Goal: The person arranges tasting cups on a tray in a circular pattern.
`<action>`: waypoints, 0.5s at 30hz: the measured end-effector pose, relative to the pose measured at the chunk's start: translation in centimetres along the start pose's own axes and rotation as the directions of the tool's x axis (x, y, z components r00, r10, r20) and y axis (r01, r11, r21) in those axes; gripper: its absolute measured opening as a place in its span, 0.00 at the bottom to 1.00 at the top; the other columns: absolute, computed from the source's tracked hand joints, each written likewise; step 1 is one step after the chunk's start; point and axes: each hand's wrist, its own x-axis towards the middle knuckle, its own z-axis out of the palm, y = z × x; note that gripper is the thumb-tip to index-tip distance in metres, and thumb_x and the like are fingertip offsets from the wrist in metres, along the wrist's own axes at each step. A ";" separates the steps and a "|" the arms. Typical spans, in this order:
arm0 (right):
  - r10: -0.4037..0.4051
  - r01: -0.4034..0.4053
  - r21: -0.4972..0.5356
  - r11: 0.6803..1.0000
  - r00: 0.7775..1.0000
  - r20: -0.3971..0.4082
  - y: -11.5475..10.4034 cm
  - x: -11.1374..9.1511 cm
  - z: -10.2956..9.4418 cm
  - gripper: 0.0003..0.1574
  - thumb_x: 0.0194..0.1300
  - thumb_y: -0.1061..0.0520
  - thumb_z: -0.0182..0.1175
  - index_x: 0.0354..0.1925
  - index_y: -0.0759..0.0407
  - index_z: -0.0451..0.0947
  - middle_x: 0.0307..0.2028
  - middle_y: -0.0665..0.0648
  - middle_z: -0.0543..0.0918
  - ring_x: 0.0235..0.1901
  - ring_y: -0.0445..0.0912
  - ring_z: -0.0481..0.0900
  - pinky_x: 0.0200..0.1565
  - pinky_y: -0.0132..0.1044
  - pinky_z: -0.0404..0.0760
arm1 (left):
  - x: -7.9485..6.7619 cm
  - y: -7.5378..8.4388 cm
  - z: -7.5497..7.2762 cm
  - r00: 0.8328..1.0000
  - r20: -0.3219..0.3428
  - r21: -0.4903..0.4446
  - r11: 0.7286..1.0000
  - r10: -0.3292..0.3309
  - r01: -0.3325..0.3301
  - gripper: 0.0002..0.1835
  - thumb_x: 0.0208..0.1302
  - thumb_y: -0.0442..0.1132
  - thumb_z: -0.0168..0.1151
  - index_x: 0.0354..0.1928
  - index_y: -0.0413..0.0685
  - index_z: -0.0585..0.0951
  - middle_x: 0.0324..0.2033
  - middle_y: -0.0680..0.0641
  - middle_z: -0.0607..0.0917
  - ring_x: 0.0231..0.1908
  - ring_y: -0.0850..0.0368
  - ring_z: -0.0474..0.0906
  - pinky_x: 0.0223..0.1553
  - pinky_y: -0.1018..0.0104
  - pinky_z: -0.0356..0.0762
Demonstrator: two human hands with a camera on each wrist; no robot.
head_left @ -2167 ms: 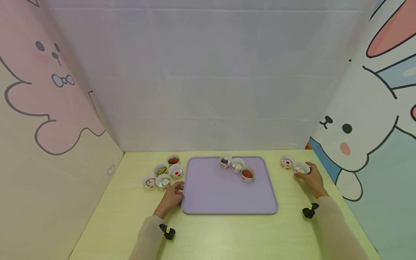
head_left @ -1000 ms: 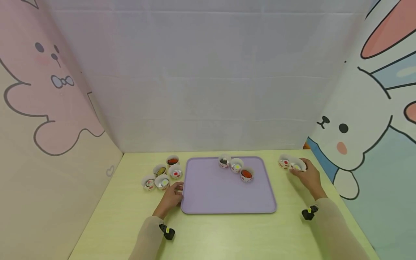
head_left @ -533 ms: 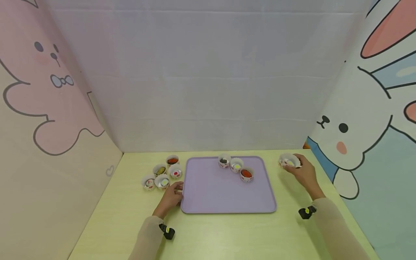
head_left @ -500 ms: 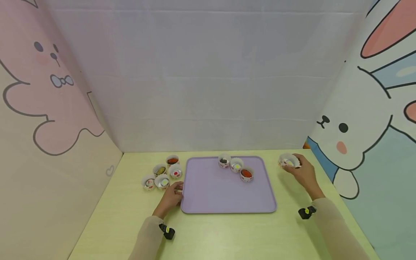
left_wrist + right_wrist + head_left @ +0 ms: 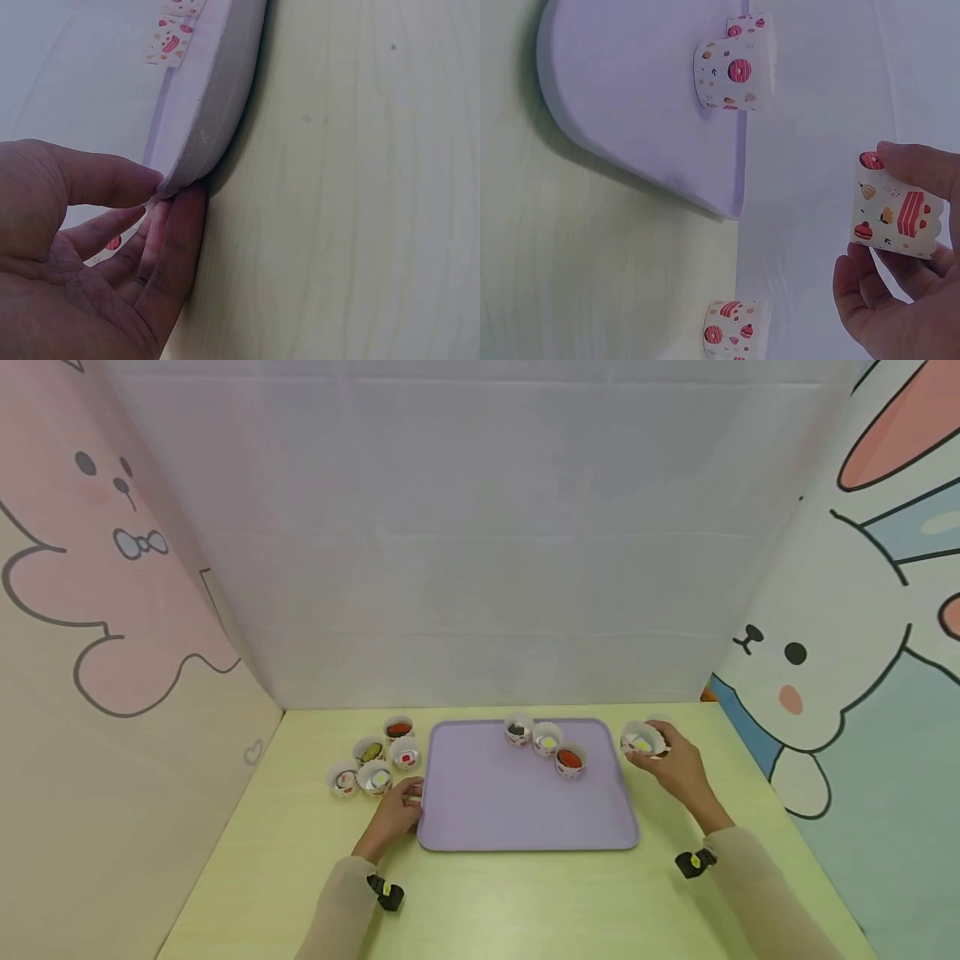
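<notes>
Right of centre in the head view, the right hand (image 5: 678, 770) gripped a patterned cup (image 5: 637, 740) between thumb and fingers, raised near the upper right corner of the lilac tray (image 5: 517, 810); the left hand (image 5: 395, 816) pinched the tray's left rim; three cups (image 5: 571, 762) stood along its top; five more cups (image 5: 375, 779) clustered at centre left on the worktop (image 5: 525, 902); a lone cup (image 5: 731, 330) stood low in the right wrist view.

In the head view, a cup (image 5: 733, 331) right of the tray (image 5: 525, 810) is mostly hidden behind the right hand (image 5: 678, 770).
</notes>
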 end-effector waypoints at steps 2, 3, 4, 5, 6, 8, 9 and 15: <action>-0.011 0.011 -0.006 1.000 1.000 0.015 -0.2 -0.1 0.5 0.42 0.60 0.46 0.69 0.66 0.61 0.65 0.52 0.71 0.77 0.46 0.61 0.82 0.34 0.34 0.80 | 0.1 0.0 0.0 1.000 -0.002 -0.002 1.000 -0.005 0.005 0.30 0.58 0.25 0.55 0.65 0.40 0.71 0.53 0.39 0.77 0.43 0.52 0.78 0.32 0.62 0.80; -0.012 0.012 -0.007 1.000 1.000 0.022 -0.3 -0.2 0.8 0.42 0.59 0.46 0.69 0.66 0.60 0.66 0.52 0.70 0.78 0.46 0.61 0.82 0.34 0.35 0.80 | 0.1 0.0 0.0 1.000 -0.002 -0.003 1.000 -0.005 0.005 0.30 0.57 0.25 0.55 0.65 0.40 0.71 0.53 0.38 0.77 0.43 0.52 0.78 0.32 0.62 0.81; -0.012 0.012 -0.010 1.000 1.000 0.027 -0.3 -0.3 1.0 0.42 0.59 0.46 0.70 0.65 0.60 0.66 0.52 0.69 0.78 0.46 0.61 0.82 0.34 0.35 0.81 | 0.1 0.0 0.0 1.000 0.001 -0.001 1.000 -0.001 0.001 0.30 0.57 0.25 0.55 0.65 0.39 0.71 0.53 0.38 0.77 0.43 0.51 0.78 0.32 0.61 0.81; -0.012 0.012 -0.013 1.000 0.999 0.033 -0.4 -0.4 1.3 0.42 0.59 0.46 0.70 0.65 0.59 0.67 0.52 0.69 0.79 0.46 0.60 0.82 0.34 0.35 0.81 | 0.2 0.0 0.0 1.000 0.001 0.000 1.000 0.002 -0.002 0.30 0.57 0.25 0.55 0.65 0.39 0.71 0.52 0.38 0.77 0.43 0.51 0.78 0.31 0.61 0.81; -0.017 0.017 -0.015 1.000 0.999 0.040 -0.4 -0.5 1.5 0.42 0.59 0.47 0.70 0.66 0.59 0.66 0.52 0.69 0.79 0.46 0.60 0.83 0.35 0.36 0.81 | 0.2 -0.1 0.0 1.000 0.000 0.001 1.000 0.004 -0.004 0.30 0.57 0.24 0.55 0.65 0.39 0.71 0.52 0.38 0.77 0.43 0.51 0.78 0.31 0.61 0.81; -0.020 0.020 -0.011 1.000 0.999 0.049 -0.4 -0.7 2.0 0.42 0.59 0.47 0.70 0.66 0.59 0.66 0.52 0.69 0.79 0.46 0.60 0.83 0.36 0.38 0.82 | 0.2 -0.1 0.0 1.000 0.001 -0.004 1.000 0.003 -0.003 0.30 0.57 0.24 0.55 0.65 0.39 0.71 0.52 0.38 0.77 0.42 0.51 0.78 0.31 0.61 0.81; -0.020 0.021 -0.011 1.000 0.999 0.050 -0.5 -0.8 2.2 0.42 0.58 0.48 0.70 0.66 0.58 0.67 0.52 0.69 0.79 0.46 0.60 0.83 0.37 0.40 0.83 | 0.2 -0.2 0.0 1.000 0.003 -0.005 1.000 0.006 -0.006 0.30 0.57 0.24 0.55 0.65 0.39 0.71 0.52 0.38 0.77 0.42 0.51 0.78 0.31 0.60 0.81; -0.028 0.028 -0.006 1.000 0.997 0.070 -0.8 -1.5 3.4 0.41 0.58 0.49 0.71 0.65 0.59 0.68 0.53 0.68 0.80 0.45 0.57 0.82 0.38 0.40 0.82 | 0.3 -0.3 0.0 1.000 0.006 -0.003 1.000 0.007 -0.007 0.30 0.57 0.24 0.55 0.65 0.38 0.71 0.52 0.38 0.77 0.42 0.52 0.78 0.30 0.60 0.81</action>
